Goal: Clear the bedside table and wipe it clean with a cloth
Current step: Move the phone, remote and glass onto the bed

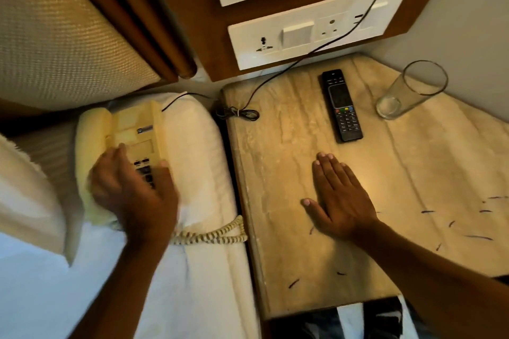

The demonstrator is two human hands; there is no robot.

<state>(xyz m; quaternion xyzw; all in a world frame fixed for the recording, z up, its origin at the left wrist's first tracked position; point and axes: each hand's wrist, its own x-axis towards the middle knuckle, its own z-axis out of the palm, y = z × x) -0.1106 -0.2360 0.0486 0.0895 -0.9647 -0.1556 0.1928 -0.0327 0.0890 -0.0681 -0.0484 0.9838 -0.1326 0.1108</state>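
Remote (pixel 341 106) and glass (pixel 410 91) near table's (pixel 275 173) back edge.

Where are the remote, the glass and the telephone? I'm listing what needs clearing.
remote (pixel 342 106): head view, middle of its body.
glass (pixel 411 90): head view, its clear side wall.
telephone (pixel 135 126): head view, top of its base.

Hotel bedroom, by the look. Marble-topped bedside table (pixel 289 162) as landmark: white-sheeted bed (pixel 209 283) and pillow (pixel 198 146) left of it, padded headboard (pixel 63 36) beyond those, wall switch-and-socket panel (pixel 316 33) directly behind it, cream corded desk phone (pixel 132 129) on pillow.
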